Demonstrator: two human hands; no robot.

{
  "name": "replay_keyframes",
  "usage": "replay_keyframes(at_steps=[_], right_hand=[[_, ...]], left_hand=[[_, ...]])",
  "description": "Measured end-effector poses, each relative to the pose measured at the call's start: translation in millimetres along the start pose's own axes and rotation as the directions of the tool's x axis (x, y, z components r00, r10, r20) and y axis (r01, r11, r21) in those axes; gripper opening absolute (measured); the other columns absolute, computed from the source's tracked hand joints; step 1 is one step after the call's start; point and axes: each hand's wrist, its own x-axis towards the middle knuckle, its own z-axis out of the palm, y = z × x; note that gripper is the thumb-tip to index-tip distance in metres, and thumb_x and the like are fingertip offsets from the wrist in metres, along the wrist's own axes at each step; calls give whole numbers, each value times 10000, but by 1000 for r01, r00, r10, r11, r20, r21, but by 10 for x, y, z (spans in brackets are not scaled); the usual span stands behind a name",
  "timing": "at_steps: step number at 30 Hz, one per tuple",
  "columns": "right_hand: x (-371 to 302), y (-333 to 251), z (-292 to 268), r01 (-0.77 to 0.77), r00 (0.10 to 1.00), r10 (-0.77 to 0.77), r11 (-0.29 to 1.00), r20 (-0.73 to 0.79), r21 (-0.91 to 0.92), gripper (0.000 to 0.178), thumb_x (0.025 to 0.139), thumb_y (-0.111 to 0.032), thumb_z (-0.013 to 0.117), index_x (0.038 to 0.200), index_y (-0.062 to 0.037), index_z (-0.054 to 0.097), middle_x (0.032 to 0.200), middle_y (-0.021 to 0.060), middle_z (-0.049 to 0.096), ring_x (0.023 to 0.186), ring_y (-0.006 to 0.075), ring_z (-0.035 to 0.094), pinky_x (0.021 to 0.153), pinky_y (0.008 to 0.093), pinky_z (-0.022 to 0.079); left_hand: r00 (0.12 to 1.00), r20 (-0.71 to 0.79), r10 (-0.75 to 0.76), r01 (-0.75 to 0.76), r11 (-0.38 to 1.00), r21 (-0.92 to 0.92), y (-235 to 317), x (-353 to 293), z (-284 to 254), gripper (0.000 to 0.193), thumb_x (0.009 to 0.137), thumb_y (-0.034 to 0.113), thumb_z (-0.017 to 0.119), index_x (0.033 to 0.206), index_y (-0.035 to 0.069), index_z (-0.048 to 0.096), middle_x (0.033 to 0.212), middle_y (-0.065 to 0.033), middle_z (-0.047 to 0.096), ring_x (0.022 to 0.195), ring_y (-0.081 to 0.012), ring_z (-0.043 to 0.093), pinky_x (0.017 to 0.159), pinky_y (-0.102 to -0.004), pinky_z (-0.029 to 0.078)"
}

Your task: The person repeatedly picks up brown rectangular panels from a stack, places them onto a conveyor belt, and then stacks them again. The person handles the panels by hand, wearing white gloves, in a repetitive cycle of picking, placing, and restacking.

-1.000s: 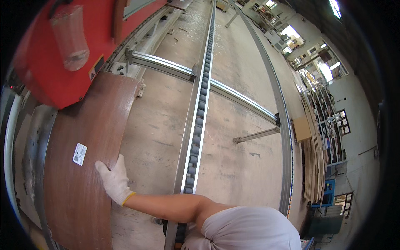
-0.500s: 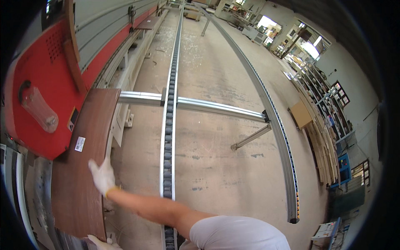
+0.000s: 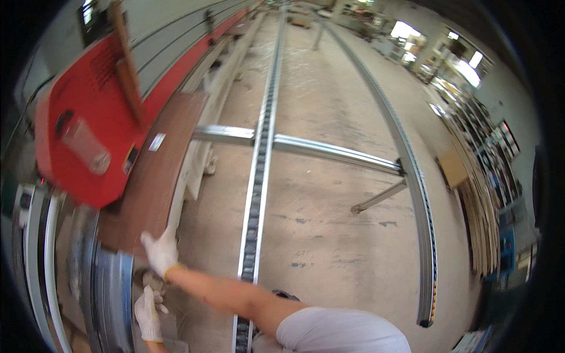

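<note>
A long brown wood-look panel [image 3: 159, 182] with a small white label [image 3: 157, 142] lies along the machine at the left, partly under its red housing [image 3: 76, 135]. My right hand [image 3: 160, 254], in a white glove, is at the panel's near right corner. Its thumb rests on the top face and its other fingers go round the edge, partly hidden. Lower down, my left hand [image 3: 148, 313], also gloved, is apart from the panel. Its fingers are loosely bent and spread, with nothing in them, beside the blue-grey metal bed [image 3: 112, 294].
A roller rail [image 3: 259, 182] runs lengthwise just right of my arm. A crossbar [image 3: 335, 154] joins it to a second rail [image 3: 406, 147]. Stacked boards [image 3: 474, 217] and a cardboard box [image 3: 452, 167] stand along the right wall.
The panel has slid away from me along the machine, baring the metal bed, with my right hand at its edge. My left hand has come off the near end. The view has shifted.
</note>
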Motion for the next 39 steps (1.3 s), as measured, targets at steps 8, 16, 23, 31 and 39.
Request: replay_keyframes(at_steps=[8, 16, 23, 31, 39], right_hand=[[1289, 86, 45, 208, 974, -216, 973, 64, 102, 962, 911, -316, 843, 1568, 179, 345, 1554, 335, 541, 1389, 412, 584, 1192, 449, 448], [2981, -267, -123, 351, 921, -283, 304, 268, -886, 566, 1016, -631, 572, 1336, -211, 775, 1251, 194, 766, 1070, 333, 723, 959, 498, 569], [792, 200, 174, -246, 688, 226, 967, 689, -72, 645, 1093, -375, 620, 1573, 27, 462, 1550, 179, 534, 1434, 283, 545, 1158, 407, 515], [-5118, 812, -1302, 647, -487, 272, 750, 830, 134, 264, 1000, -134, 732, 1223, -14, 658, 1125, 31, 619, 994, 115, 575, 922, 292, 514], [-8983, 3170, -1995, 578, -816, 352, 532, 459, 619, 510, 988, -297, 747, 1393, -14, 624, 1369, 232, 701, 1293, 382, 663, 1071, 458, 544]], left_hand=[[795, -601, -87, 160, 985, 69, -626, -2204, -752, 533, 1087, 449, 661, 817, -9, 687, 777, -69, 670, 584, -151, 600, 581, -329, 450], [525, -739, -422, 284, 906, -316, -1390, -4623, -248, 482, 1067, 416, 693, 886, -29, 724, 757, -75, 686, 603, -158, 632, 564, -343, 512], [200, -783, -589, 450, 765, -460, -2581, -6694, 207, 538, 1069, 512, 635, 929, 7, 756, 792, -133, 740, 710, -230, 699, 688, -373, 540], [-771, -496, -398, 471, 168, -866, -4920, -9694, 600, 828, 1057, 705, 427, 977, -27, 806, 998, -293, 780, 1013, -464, 758, 965, -543, 554], [-500, 34, -865, -736, 404, -543, -5940, -10484, 685, 808, 911, 642, 800, 1274, -75, 712, 1134, -170, 790, 869, -353, 800, 725, -450, 593]])
